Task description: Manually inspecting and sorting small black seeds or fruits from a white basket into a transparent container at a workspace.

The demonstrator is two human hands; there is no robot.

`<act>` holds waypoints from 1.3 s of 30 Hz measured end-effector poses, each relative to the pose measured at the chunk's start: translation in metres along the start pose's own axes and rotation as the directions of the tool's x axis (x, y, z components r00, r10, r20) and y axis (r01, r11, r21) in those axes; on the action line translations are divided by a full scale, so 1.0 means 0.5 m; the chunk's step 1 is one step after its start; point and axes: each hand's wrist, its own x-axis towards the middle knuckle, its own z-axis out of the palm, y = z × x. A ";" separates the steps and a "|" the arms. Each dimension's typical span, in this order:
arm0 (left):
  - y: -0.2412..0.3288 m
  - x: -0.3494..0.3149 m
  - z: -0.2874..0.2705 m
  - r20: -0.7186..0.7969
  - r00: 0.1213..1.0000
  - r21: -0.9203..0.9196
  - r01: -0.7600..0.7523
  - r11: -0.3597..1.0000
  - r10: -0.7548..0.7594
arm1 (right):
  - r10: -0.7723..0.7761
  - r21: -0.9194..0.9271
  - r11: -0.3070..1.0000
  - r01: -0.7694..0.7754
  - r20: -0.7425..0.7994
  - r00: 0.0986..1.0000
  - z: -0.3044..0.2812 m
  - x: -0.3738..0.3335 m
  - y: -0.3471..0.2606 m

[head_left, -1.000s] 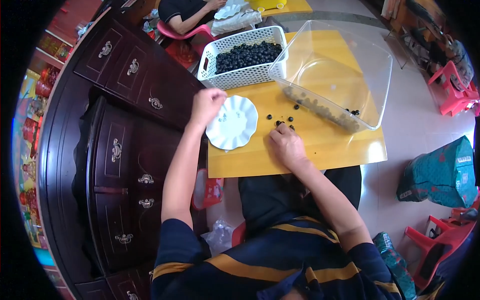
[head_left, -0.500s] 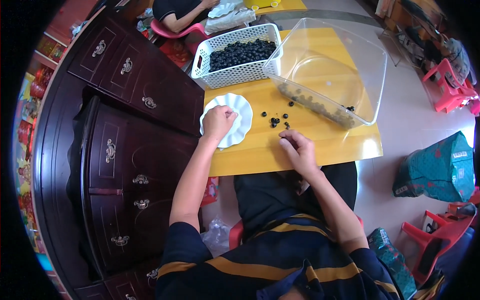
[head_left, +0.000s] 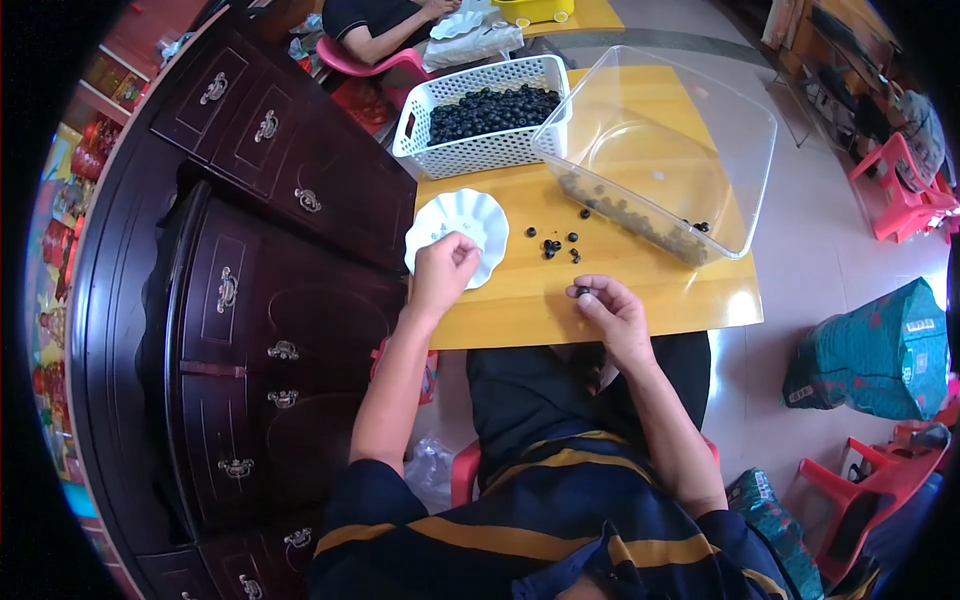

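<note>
Over the near part of a white scalloped plate (head_left: 440, 207) is my left hand (head_left: 446, 272), thumb and fingertips pinched together; whatever they hold is too small to make out. Tiny pale greenish bits lie in the plate. Farther right, near the table's front edge, my right hand (head_left: 618, 315) grips a small round black piece (head_left: 583, 291) between thumb and fingers. Several similar loose black pieces (head_left: 550, 246) lie on the yellow table (head_left: 500, 310) beyond it. At the back, a white perforated basket (head_left: 480, 158) holds a heap of black round pieces (head_left: 495, 112).
A clear plastic bin (head_left: 755, 180) with dark pieces along its near side sits at the table's right. Dark wooden drawers (head_left: 250, 200) border the left. Another person (head_left: 375, 35) sits beyond the table. Teal bags (head_left: 865, 345) and red chairs (head_left: 900, 185) stand right.
My left hand has drawn back toward me, uncovering more of the plate. My right hand has moved slightly right and nearer, with a black piece now visible in its fingers. The view has shifted slightly.
</note>
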 end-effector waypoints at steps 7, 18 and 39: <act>0.074 -0.150 0.015 0.197 0.962 -0.550 0.267 0.791 -0.188 | 0.114 0.120 0.986 -0.119 0.053 0.992 0.008 -0.019 -0.003; 0.199 -0.146 0.030 0.121 0.993 -0.526 0.047 0.849 0.019 | 0.176 0.387 0.894 -0.227 0.163 0.971 0.030 -0.053 -0.041; 0.255 -0.125 0.025 0.227 0.951 -0.309 -0.134 0.942 0.210 | 0.111 0.341 0.919 -0.199 0.262 0.959 0.000 -0.061 -0.022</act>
